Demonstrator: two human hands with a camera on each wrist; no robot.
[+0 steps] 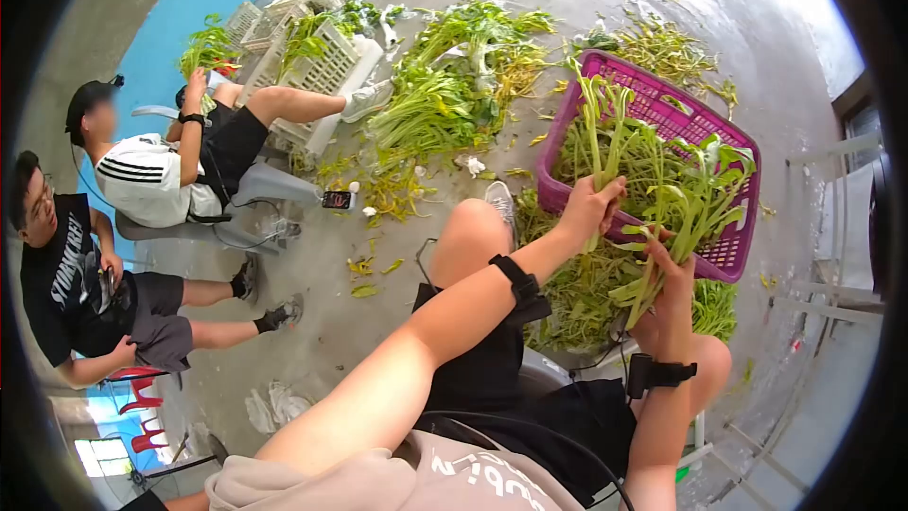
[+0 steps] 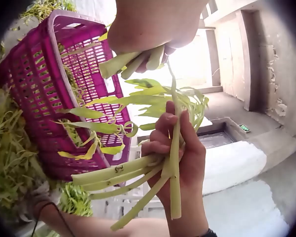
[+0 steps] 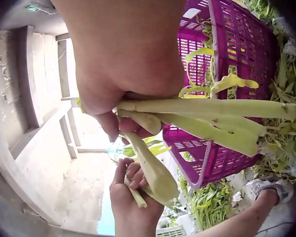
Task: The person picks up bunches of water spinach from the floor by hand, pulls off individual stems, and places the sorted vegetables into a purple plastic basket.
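My left hand point(image 1: 594, 206) grips a bundle of upright green stems point(image 1: 605, 123) over the near side of the purple basket point(image 1: 714, 270). Just to its right, my right hand point(image 1: 672, 282) holds leafy stalks point(image 1: 695, 194), leaves over the basket and stem ends pointing down toward my lap. In the left wrist view, cut ends of stems point(image 2: 117, 64) poke out beneath the left hand point(image 2: 155, 24), and a thin stem runs between the two hands. Thick pale stems point(image 3: 212, 108) extend sideways from the right hand point(image 3: 123, 59) in the right wrist view; its fingers are partly hidden.
Piles of greens point(image 1: 430, 104) and yellow trimmings point(image 1: 662, 52) lie on the floor around the basket. White crates point(image 1: 317, 76) stand upper left. Two people sit at the left, one holding greens. A phone point(image 1: 336, 200) lies beside a grey stool point(image 1: 284, 187).
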